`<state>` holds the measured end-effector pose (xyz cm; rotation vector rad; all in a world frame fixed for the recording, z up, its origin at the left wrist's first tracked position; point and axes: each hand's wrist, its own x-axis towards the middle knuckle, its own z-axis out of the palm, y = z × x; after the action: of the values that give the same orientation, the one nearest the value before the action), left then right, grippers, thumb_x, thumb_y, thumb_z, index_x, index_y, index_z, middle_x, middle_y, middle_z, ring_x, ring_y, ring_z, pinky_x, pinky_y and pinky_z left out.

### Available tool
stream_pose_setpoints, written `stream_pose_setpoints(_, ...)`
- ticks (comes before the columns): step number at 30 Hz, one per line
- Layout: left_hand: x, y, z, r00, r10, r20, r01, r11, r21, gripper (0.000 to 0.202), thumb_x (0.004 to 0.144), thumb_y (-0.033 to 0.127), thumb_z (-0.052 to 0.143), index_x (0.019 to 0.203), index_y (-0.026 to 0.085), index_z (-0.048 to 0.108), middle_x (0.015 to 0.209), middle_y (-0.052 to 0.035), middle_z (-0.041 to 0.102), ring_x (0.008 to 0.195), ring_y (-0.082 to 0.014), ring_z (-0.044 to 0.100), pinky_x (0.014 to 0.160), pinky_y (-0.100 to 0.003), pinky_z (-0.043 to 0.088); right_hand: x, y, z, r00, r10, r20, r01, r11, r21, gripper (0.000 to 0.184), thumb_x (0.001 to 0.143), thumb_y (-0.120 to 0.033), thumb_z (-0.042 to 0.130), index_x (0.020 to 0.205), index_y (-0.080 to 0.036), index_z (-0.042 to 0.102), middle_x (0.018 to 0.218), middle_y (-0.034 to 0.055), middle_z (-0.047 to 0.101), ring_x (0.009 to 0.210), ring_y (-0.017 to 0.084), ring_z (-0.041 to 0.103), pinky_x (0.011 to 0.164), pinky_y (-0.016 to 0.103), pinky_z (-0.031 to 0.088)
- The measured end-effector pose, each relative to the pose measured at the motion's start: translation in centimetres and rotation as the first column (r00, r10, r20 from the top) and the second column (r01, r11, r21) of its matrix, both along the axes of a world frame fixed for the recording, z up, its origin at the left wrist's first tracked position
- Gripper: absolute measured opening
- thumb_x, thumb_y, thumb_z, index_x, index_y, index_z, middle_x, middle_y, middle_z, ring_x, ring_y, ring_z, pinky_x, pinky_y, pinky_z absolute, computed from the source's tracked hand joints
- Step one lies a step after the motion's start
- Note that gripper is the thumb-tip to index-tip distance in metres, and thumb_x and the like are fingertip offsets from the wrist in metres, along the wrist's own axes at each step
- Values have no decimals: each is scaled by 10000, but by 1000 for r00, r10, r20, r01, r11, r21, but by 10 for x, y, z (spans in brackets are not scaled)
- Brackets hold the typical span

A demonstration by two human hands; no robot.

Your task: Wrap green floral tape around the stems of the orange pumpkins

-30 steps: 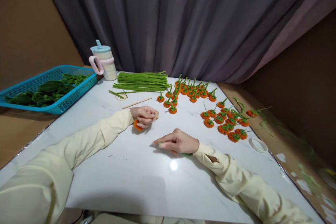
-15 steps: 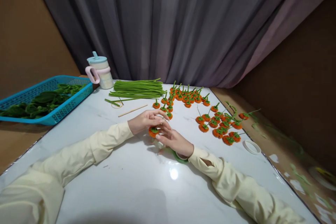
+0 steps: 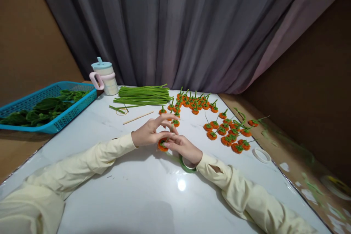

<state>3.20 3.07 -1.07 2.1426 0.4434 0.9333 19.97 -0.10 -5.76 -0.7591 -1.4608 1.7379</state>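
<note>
We see a white worktop (image 3: pixel 123 201), a blue basket (image 3: pixel 70 118) at its left edge. Our left hand (image 3: pixel 149 131), part-spread, meets our right hand (image 3: pixel 186 148) near the centre; we cannot confirm the left grip. A green ring (image 3: pixel 186 168) lies beside our right wrist. Our right fingertips pinch one orange flower head (image 3: pixel 161 147) just under the left thumb.

Light: bright on the table (image 3: pixel 131 201), dim on the curtain (image 3: pixel 148 25), dimmest along the right wall (image 3: pixel 309 91). Glare: one round white spot (image 3: pixel 181 184), near side of table. Shadows: soft, beneath the left sleeve (image 3: pixel 82 166); broader, at the near edge. Sharpness: fair centrally; scraps (image 3: pixel 309 194) at lower right smeared. Distortion: wide-angle stretch toward corners.
</note>
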Motion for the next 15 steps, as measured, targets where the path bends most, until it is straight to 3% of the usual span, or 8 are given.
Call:
stream_pose_setpoints(4,-6,5,13,974,25,-226,42,957,286,102,882,200,509,921,161,595,862,-56,670,824,-154,610,791,-254,438,1,-1,-2,999,46,3,-46,998,-37,382,683,-338,734,989,-142,614,881,29,625,824,140,597,838,307,451)
stream_pose_setpoints(10,-15,6,30,922,98,-374,85,893,443,149,912,180,427,821,150,541,641,-4,607,613,-117,538,619,-201,403,1,-1,-4,1000,16,-6,-17,998,-54,329,667,-329,746,922,-162,622,885,19,627,812,135,598,803,281,441)
stream_pose_setpoints(15,-22,-6,49,717,274,-641,190,808,558,158,832,34,422,869,153,519,583,25,568,513,-119,510,501,-212,309,3,-1,-2,999,-34,13,35,996,-82,301,639,-326,761,851,-167,619,819,9,661,759,128,613,776,278,449)
